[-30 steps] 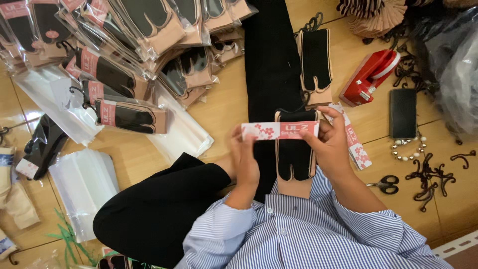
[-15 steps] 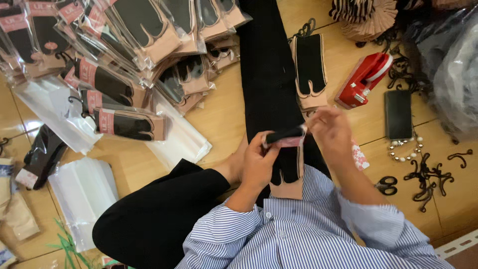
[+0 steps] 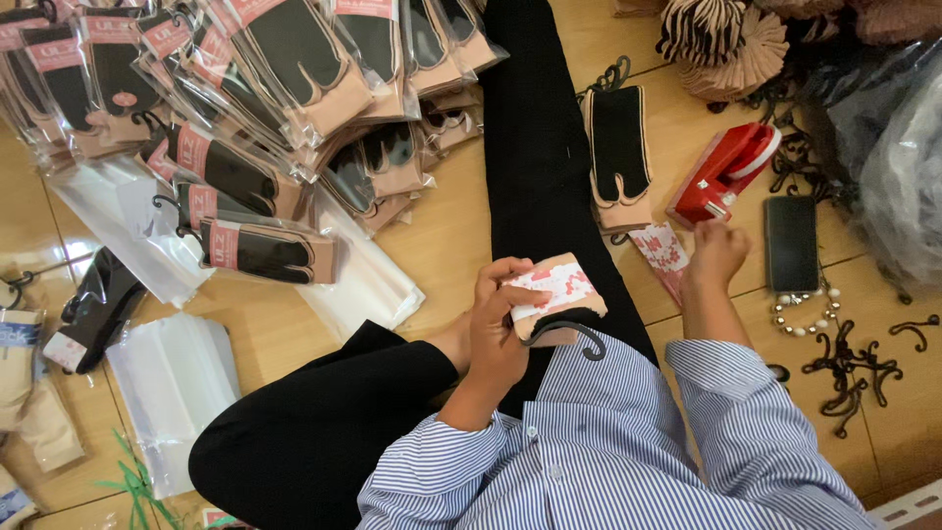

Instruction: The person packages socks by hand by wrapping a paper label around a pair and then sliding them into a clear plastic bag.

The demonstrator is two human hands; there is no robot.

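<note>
Pinching the soft, light folded sock pair [image 3: 554, 299] at its paper band, the left hand [image 3: 500, 329] grasps it while the right hand [image 3: 716, 253], fingers loosely curled and holding nothing visible, reaches toward the red tape dispenser [image 3: 724, 175].

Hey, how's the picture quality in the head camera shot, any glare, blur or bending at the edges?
Head view: soft, even daylight; glare streaks on the clear plastic sock packets at top left. The left hand holding the folded sock with pink paper band looks sharp; the right hand by the red tape dispenser is slightly soft. Wide-angle bending shows toward the corners.
</note>
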